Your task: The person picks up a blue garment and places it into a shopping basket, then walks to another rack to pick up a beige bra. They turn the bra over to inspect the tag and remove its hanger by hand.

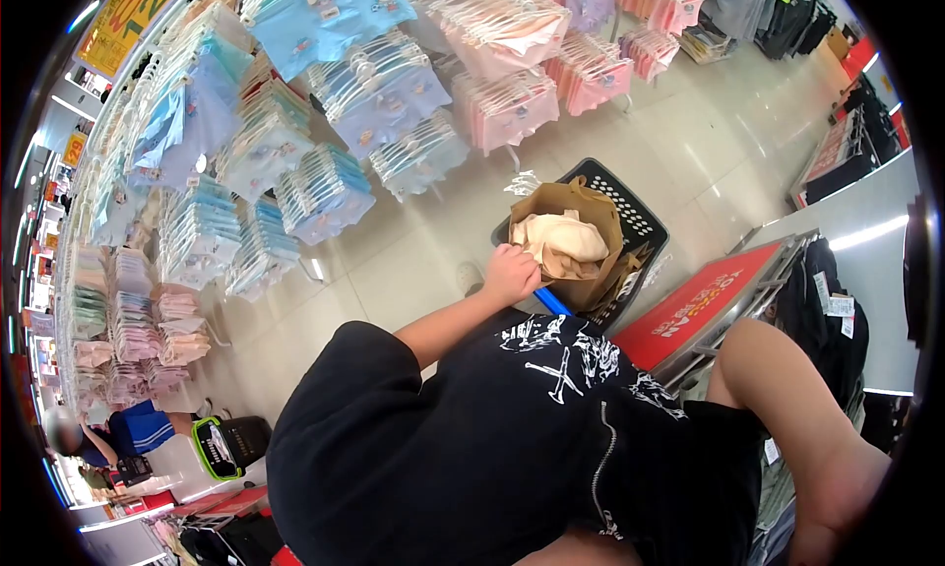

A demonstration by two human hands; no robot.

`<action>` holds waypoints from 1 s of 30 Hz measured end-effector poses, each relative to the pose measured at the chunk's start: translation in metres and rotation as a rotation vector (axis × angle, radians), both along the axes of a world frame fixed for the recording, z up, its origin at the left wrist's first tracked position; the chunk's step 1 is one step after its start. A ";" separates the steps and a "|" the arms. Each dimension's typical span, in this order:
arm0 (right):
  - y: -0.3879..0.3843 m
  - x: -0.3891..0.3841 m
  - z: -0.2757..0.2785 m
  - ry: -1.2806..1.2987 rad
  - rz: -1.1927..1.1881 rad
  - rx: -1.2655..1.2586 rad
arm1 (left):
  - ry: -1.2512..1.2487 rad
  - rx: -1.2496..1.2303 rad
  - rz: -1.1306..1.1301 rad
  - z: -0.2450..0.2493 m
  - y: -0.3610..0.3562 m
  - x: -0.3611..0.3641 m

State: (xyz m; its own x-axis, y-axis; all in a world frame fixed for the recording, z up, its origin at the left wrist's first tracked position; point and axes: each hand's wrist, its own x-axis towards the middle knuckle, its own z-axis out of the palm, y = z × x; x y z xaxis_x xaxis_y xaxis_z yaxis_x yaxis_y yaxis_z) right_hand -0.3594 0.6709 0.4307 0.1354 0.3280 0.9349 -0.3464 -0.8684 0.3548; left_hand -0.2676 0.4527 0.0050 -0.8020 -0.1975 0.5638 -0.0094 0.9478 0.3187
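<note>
My left hand [512, 276] is closed round the top end of a blue handle [553, 301], which belongs to a black perforated shopping basket [645, 226]. Inside the basket stands an open brown paper bag [602, 204] with cream-coloured cloth [563, 241] in it. Some white plastic hangers [522, 182] stick out at the basket's left rim. My right arm [778, 389] is bent at the elbow; its forearm runs to the lower right, and the hand itself is out of view.
Racks of small blue garments [379, 94] and pink garments [507, 108] on hangers line the left and top. A red sign [689, 295] and dark clothes [822, 310] stand close on the right. Lower left, another person [123, 433] is near a green-rimmed basket [212, 448].
</note>
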 end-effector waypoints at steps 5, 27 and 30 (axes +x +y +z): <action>-0.005 0.004 -0.005 0.019 0.219 0.025 | 0.011 -0.011 -0.009 0.000 -0.001 0.002; 0.009 -0.003 0.002 0.035 -0.287 -0.011 | -0.056 -0.019 0.013 -0.002 -0.002 0.000; 0.016 -0.006 0.000 0.000 -0.383 -0.065 | -0.111 -0.029 0.009 -0.002 -0.002 0.000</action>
